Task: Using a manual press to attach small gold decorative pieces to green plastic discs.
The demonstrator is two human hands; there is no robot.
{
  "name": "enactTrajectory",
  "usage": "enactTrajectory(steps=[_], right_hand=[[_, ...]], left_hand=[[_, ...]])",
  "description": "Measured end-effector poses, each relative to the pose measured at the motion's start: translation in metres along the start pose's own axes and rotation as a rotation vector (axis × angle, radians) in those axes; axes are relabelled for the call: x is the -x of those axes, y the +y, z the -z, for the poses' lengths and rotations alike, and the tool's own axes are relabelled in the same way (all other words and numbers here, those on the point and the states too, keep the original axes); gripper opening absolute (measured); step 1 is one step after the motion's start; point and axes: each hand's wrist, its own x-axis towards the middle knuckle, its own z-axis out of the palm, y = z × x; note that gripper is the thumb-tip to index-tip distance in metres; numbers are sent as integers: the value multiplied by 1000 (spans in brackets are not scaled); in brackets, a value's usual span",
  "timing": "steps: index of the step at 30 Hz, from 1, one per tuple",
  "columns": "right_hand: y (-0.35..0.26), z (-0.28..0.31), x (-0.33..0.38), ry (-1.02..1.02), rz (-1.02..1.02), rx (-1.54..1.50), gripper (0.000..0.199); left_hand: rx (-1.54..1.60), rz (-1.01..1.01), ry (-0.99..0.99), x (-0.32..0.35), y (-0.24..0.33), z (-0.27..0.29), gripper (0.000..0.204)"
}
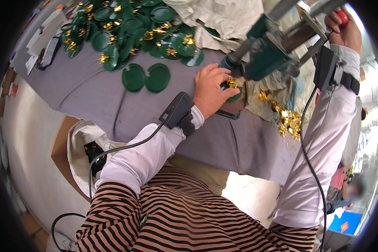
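Under the head of a green hand press (262, 52), my left hand (210, 89) pinches a small green disc (234, 95) between thumb and fingers. On top of that disc sits a shiny gold metal clip (232, 82). Up at the right, my right hand (346, 37) is closed around the red ball knob (342, 18) of the press lever. Beside the press base, a heap of loose gold clips (290, 121) lies on crumpled sheeting. Two stacks of plain green discs (157, 78) rest left of my left hand.
A large pile of green discs with gold clips (132, 27) covers the far left of the grey cloth-covered table (92, 84). A whitish sack (222, 14) lies behind. Below the table's left edge stands a cardboard box (63, 143) with a lining bag. Another person (344, 189) is at the right.
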Motion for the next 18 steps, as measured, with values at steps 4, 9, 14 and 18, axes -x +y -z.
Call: enactTrajectory(steps=[4,9,14,18], right_hand=[[-10,-2,-3,-103,-55,118,43],[-6,14,-10,-327,-92,-90,11],[-8,19,-14,-188,-36,52,40],[1,-10,3,31,-19,135,29]], left_hand=[[93,25,-15,19,-1,50,34],[-249,-208,-198,35,-15,122,45],[-692,-171,-28,3,-36,159,51],[-671,-236,-164,26,-30,162,37]])
